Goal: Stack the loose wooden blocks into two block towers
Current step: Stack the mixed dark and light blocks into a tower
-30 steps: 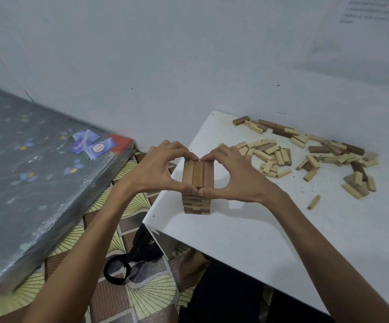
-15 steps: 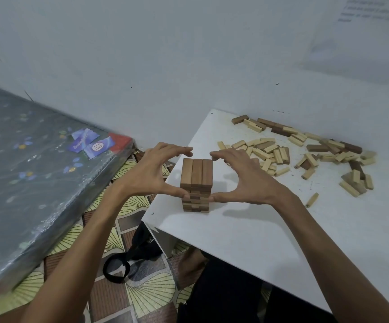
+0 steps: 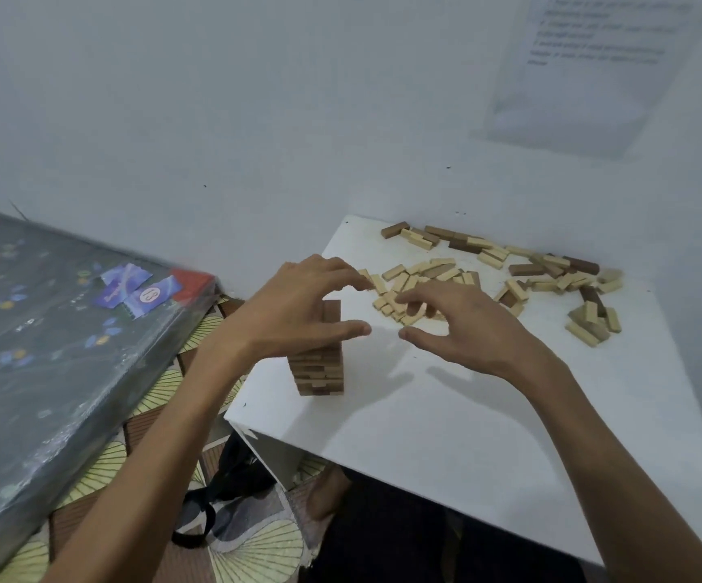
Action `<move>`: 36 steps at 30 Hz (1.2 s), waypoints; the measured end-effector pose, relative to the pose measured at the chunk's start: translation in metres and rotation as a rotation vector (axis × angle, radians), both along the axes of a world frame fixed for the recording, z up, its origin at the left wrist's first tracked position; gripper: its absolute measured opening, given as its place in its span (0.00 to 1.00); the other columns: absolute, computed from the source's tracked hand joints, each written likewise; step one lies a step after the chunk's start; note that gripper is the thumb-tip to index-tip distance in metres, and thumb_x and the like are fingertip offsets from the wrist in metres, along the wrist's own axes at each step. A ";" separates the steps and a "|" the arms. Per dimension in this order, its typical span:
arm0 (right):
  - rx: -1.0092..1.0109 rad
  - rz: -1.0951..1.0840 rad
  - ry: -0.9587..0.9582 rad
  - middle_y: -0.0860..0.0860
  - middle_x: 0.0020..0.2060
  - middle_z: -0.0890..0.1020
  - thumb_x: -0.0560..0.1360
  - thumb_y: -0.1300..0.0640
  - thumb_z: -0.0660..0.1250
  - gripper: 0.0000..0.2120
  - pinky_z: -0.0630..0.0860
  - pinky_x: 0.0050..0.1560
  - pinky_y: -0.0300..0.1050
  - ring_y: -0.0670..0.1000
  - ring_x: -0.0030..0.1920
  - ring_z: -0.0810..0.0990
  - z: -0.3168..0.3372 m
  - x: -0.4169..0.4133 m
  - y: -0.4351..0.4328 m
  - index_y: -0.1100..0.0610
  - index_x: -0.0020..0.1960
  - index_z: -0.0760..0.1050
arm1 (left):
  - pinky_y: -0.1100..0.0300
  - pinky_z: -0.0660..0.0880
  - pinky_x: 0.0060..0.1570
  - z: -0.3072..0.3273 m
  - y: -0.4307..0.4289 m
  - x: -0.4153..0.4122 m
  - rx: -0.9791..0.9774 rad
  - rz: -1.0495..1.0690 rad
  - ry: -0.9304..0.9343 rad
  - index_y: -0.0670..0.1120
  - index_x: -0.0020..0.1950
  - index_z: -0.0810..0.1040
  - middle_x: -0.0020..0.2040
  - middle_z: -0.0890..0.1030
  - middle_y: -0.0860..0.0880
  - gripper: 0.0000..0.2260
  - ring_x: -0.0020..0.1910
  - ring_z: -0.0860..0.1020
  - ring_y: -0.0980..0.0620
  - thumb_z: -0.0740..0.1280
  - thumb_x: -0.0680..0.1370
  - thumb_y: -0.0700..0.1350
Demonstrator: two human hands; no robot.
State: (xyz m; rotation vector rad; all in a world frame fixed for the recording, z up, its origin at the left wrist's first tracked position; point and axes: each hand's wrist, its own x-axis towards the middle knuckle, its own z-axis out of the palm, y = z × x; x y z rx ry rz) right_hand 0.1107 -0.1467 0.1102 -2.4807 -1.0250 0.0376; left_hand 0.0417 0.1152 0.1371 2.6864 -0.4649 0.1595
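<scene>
White table (image 3: 467, 435): block tower (image 3: 319, 368), loose blocks (image 3: 397, 272)

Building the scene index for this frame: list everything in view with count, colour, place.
Tower: one, brown, table's near-left part, top partly hidden.
Loose blocks: dozens, pale and dark brown, scattered on the table's far side.
Table: one, white, against the wall.
Mattress: one, grey, plastic-wrapped, left.
Labels: a few, blue and red, on the mattress corner.
Paper: one, white, on the wall at upper right, text unreadable.
Bag: one, black, on the floor by the table.
Floor: brown and cream fan pattern.
Left hand: open, in front of the tower's top.
Right hand: open, over the table right of the tower.
</scene>
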 end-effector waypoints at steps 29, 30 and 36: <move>-0.608 -0.237 -0.079 0.47 0.61 0.77 0.80 0.48 0.66 0.10 0.60 0.66 0.64 0.55 0.67 0.66 -0.085 0.183 -0.104 0.46 0.60 0.80 | 0.52 0.75 0.50 -0.123 -0.156 0.242 0.219 0.463 0.117 0.45 0.50 0.84 0.50 0.81 0.46 0.11 0.53 0.79 0.44 0.63 0.78 0.33; -0.557 -0.251 -0.067 0.48 0.58 0.78 0.81 0.47 0.66 0.10 0.60 0.66 0.63 0.53 0.65 0.67 -0.086 0.183 -0.104 0.47 0.59 0.80 | 0.52 0.75 0.49 -0.125 -0.156 0.241 0.213 0.463 0.101 0.45 0.49 0.84 0.50 0.80 0.46 0.12 0.53 0.78 0.44 0.63 0.77 0.32; -0.114 -0.452 0.271 0.51 0.54 0.83 0.80 0.48 0.68 0.15 0.71 0.57 0.50 0.53 0.55 0.79 -0.094 0.186 -0.098 0.54 0.64 0.75 | 0.55 0.74 0.38 -0.136 -0.150 0.236 0.109 0.449 0.077 0.48 0.41 0.83 0.43 0.80 0.47 0.12 0.39 0.76 0.47 0.66 0.76 0.33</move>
